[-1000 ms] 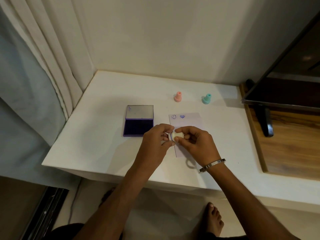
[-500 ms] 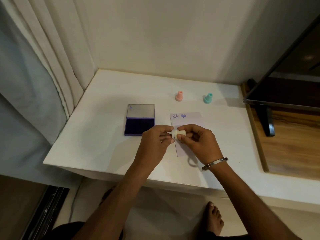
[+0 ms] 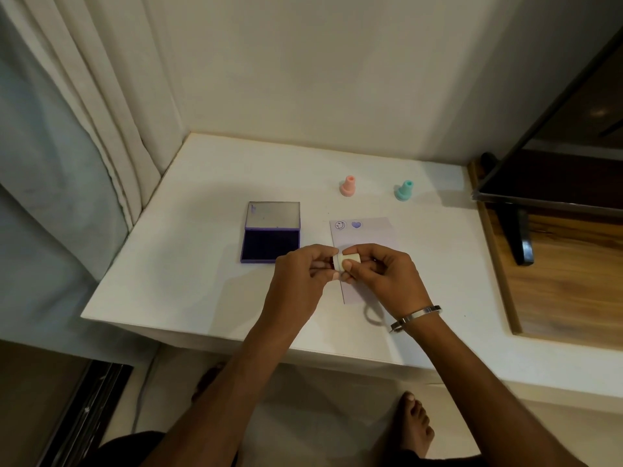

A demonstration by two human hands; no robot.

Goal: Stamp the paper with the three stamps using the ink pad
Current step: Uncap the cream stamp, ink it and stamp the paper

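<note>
A small cream stamp (image 3: 350, 258) is held between both hands above the near part of the pale lilac paper (image 3: 374, 230). My left hand (image 3: 300, 278) pinches its left end and my right hand (image 3: 384, 274) grips its body. The paper carries a smiley mark and a purple heart at its top left. The open purple ink pad (image 3: 271, 246) lies left of the paper, lid raised. A pink stamp (image 3: 348, 186) and a teal stamp (image 3: 404, 190) stand upright behind the paper.
The white table (image 3: 202, 281) meets a wall behind and a curtain (image 3: 84, 129) at the left. A wooden surface (image 3: 556, 271) with a dark screen and its stand lies at the right. My bare foot shows below the table's front edge.
Both hands stay together on the cream stamp over the paper; the fingers have shifted slightly around it. Nothing else on the table has moved.
</note>
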